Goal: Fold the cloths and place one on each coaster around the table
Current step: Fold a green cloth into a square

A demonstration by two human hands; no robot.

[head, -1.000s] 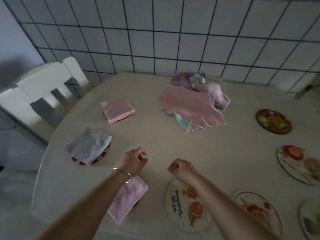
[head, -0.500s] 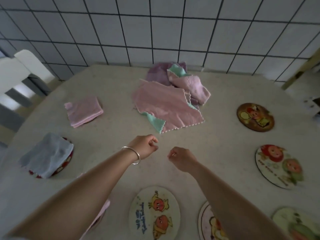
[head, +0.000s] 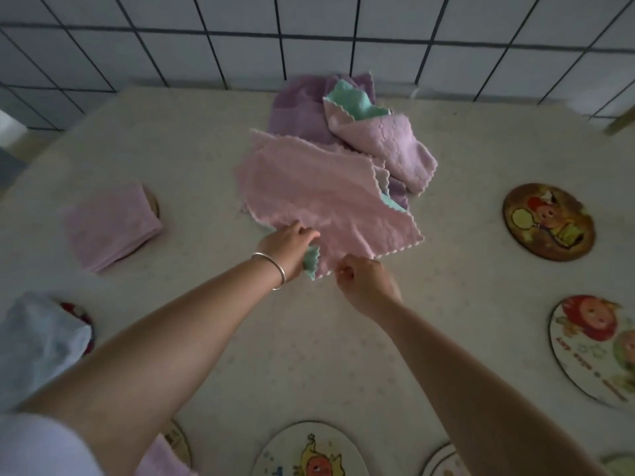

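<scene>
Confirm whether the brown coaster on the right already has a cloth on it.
No, the brown coaster lies bare, its cartoon picture fully showing, apart from the cloth pile.

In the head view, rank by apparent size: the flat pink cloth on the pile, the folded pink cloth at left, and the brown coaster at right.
1. Flat pink cloth, clearly largest.
2. Folded pink cloth and brown coaster look about alike; wide-angle distortion makes ranking them unsure.

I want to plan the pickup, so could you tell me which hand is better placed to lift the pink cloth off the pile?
Probably the right hand: it pinches the pink cloth at its near edge, free to lift. The left hand lies at the pink cloth's left edge, above the green cloth.
</scene>
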